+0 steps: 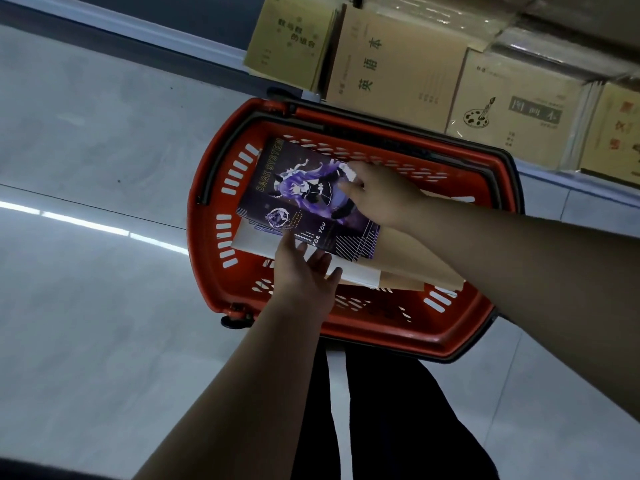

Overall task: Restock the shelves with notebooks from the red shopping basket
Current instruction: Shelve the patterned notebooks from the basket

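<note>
The right hand (379, 194) lies on the far part of a purple notebook (304, 199), its fingers bent over the cover near the far edge; whether they hook that edge I cannot tell from here. The left hand (304, 271) reaches in from the near side with fingers fairly straight, the tips touching the notebook's near edge and the white notebook (349, 270) under it. It grasps nothing that I can see.

The purple notebook is on top of the pile inside the red basket (207, 168), lying tilted, with "DARK SYSTEM" down one side and a purple-haired figure on the cover. Under it the white one sticks out toward the person, and a brown notebook (415, 268) shows below the right forearm.

The basket stands on the pale floor (86, 133), its dark handles folded down along the rim. Just beyond it runs a low shelf (540, 178) with stacks of tan notebooks (398, 60) standing face-out, printed with Chinese characters; one shows a paint palette. Dark trousers (398, 427) show at the near end of the basket.
</note>
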Demonstrator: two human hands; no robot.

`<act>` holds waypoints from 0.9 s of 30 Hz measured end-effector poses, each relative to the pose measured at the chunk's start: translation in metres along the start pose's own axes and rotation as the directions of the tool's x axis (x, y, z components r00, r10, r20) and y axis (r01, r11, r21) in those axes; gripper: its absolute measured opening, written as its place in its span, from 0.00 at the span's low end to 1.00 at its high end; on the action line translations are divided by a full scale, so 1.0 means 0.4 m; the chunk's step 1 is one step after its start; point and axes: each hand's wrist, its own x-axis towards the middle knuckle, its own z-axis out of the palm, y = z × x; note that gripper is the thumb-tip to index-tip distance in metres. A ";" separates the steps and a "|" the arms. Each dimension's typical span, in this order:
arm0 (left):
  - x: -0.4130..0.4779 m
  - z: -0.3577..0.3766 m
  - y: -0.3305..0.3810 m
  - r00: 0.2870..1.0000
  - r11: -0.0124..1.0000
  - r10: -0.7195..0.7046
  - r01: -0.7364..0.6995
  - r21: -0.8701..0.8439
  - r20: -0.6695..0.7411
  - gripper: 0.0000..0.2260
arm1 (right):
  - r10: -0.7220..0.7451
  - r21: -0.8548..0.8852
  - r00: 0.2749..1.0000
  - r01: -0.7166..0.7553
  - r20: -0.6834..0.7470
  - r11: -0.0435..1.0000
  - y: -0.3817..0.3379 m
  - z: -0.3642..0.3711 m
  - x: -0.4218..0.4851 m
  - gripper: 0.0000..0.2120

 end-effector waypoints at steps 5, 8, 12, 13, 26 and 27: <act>0.026 -0.003 0.000 1.000 1.000 -0.001 0.001 0.002 0.006 0.25 | 0.071 -0.446 0.997 -0.059 0.010 0.893 0.000 0.017 0.022 0.40; 0.031 -0.002 0.006 1.000 0.998 0.005 -0.004 0.065 -0.011 0.20 | 0.065 -0.448 0.997 -0.080 -0.049 0.890 -0.014 0.018 0.032 0.41; 0.025 -0.003 0.021 0.998 0.930 0.060 -0.067 0.360 0.032 0.14 | 0.087 -0.397 0.996 -0.075 0.012 0.915 -0.019 -0.002 0.045 0.44; 0.024 -0.003 0.022 0.995 0.902 0.079 -0.098 0.420 0.061 0.10 | 0.078 -0.398 0.997 -0.063 0.021 0.915 -0.016 -0.005 0.045 0.44; -0.015 -0.025 0.045 0.967 0.867 0.199 -0.249 0.431 0.158 0.13 | 0.007 0.079 0.992 -0.017 0.128 0.997 0.018 -0.046 -0.016 0.29; -0.019 -0.033 0.055 0.962 0.845 0.200 -0.266 0.463 0.186 0.12 | 0.002 0.172 0.992 -0.025 0.130 0.985 0.012 -0.054 -0.028 0.26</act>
